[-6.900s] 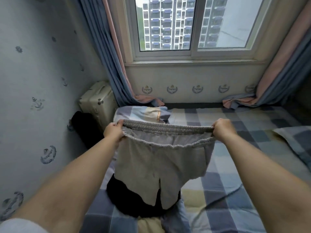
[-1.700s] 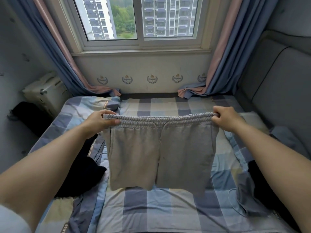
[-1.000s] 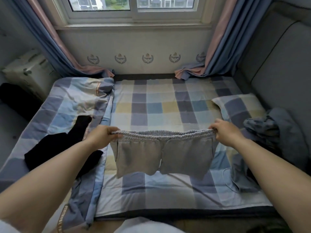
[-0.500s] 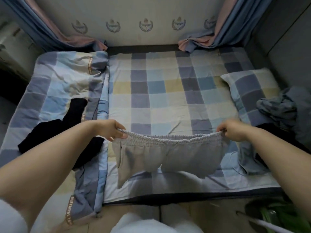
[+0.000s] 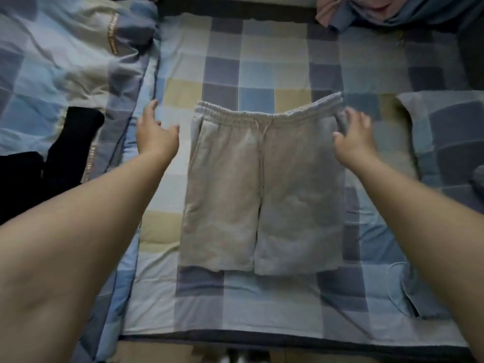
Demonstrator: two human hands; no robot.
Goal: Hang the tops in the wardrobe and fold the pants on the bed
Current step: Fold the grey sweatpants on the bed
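Grey drawstring shorts (image 5: 262, 184) lie flat and spread out on the checked bed sheet (image 5: 262, 61), waistband towards the far side, legs towards me. My left hand (image 5: 154, 132) hovers just left of the waistband with relaxed fingers, holding nothing and apart from the cloth. My right hand (image 5: 353, 134) is over the shorts' right edge near the waistband, fingers spread; whether it touches the fabric is unclear. A black garment (image 5: 52, 158) lies on the quilt at the left.
A crumpled checked quilt (image 5: 65, 61) covers the bed's left side. A checked pillow (image 5: 445, 132) lies at the right, with a dark grey garment's edge (image 5: 478, 179) beside it. Curtain ends (image 5: 366, 9) pool at the far right. The bed's near edge (image 5: 262, 341) runs along the bottom.
The shorts went from hanging by the waistband between both hands to lying flat on the bed. Both hands have let go and drawn apart slightly. My view has tipped downward.
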